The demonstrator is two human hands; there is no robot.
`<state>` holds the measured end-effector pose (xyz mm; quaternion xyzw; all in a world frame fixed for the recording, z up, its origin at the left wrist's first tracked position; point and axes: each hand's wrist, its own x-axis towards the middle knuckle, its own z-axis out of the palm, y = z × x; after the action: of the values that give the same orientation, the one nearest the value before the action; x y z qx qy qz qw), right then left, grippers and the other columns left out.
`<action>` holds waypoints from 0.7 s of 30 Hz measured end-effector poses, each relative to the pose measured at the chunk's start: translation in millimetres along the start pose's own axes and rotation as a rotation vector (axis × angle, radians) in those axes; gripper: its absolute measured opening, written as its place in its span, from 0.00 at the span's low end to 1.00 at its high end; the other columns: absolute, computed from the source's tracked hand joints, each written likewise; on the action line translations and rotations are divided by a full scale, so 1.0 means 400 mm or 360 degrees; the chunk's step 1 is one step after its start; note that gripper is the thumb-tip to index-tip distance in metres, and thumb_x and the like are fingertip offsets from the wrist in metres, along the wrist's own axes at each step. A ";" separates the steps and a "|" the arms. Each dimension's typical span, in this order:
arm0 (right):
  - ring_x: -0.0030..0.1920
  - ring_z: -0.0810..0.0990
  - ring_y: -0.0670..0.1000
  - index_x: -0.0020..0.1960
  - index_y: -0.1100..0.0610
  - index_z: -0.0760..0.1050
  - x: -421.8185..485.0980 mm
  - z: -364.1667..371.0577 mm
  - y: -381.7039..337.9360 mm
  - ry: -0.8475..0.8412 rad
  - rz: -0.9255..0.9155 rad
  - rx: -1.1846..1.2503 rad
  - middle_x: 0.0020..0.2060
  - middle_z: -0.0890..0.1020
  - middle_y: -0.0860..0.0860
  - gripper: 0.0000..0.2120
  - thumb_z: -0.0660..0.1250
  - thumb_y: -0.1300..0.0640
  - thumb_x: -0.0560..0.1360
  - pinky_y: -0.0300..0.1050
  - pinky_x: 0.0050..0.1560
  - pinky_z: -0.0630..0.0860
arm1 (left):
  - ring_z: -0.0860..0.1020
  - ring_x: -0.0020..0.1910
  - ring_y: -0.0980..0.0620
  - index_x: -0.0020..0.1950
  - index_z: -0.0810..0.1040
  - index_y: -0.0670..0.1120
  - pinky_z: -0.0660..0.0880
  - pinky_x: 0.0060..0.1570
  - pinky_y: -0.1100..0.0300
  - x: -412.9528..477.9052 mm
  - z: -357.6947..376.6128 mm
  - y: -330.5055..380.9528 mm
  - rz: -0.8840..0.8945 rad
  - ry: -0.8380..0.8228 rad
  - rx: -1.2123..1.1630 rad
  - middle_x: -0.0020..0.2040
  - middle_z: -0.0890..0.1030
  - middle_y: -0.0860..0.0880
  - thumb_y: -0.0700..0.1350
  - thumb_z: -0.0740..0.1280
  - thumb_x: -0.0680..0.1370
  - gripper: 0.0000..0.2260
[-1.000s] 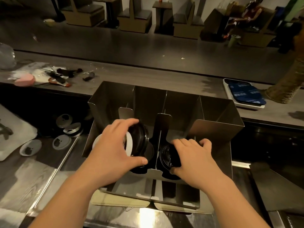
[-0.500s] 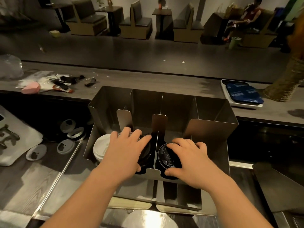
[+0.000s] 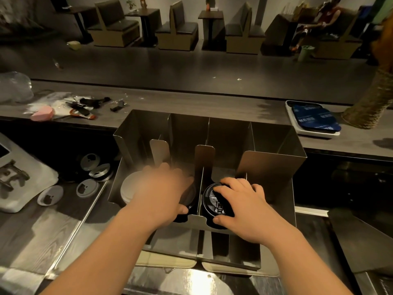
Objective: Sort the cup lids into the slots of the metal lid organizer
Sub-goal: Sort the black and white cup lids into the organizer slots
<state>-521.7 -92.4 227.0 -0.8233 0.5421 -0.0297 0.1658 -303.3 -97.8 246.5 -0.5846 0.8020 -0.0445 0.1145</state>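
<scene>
Now: both hands are down in the front of the metal lid organizer (image 3: 276,165), which stands on the bench (image 3: 42,237).
Left hand (image 3: 161,192): smeared by motion; it lies over the left black lid (image 3: 180,218) in the second slot from the left, thumb against the lid's near edge. Whether it grasps or only presses, I cannot tell.
Right hand (image 3: 240,203): grasping the right black lid (image 3: 212,201), fingers curled over its far rim and thumb on its near rim.
Right black lid: stands on edge in the third slot from the left, just behind the low front wall, its top face towards the camera.
White lids (image 3: 128,190): a stack in the leftmost slot, partly hidden by the left hand.
Divider (image 3: 204,158): an upright metal tab between the two black lids, keeping them apart.
Loose lids (image 3: 87,188): four pale ones lie on the bench to the left of the organizer, well apart from the hands.
Mats (image 3: 165,262): two beige pads show under the organizer's near edge.
Tray (image 3: 293,116): white, on the raised counter beyond the organizer to the right, holding a dark blue item.
</scene>
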 end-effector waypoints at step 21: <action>0.71 0.58 0.43 0.69 0.40 0.68 -0.001 -0.032 -0.031 0.0237 0.0057 0.0157 0.68 0.68 0.38 0.22 0.66 0.41 0.76 0.52 0.72 0.51 | 0.61 0.75 0.50 0.78 0.53 0.62 0.62 0.71 0.44 -0.042 -0.061 -0.045 -0.0131 0.0113 -0.0370 0.76 0.64 0.57 0.65 0.65 0.76 0.35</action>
<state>-513.9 -90.7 242.8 -0.7998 0.5655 -0.1144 0.1658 -287.4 -89.2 276.0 -0.6244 0.7806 0.0233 0.0155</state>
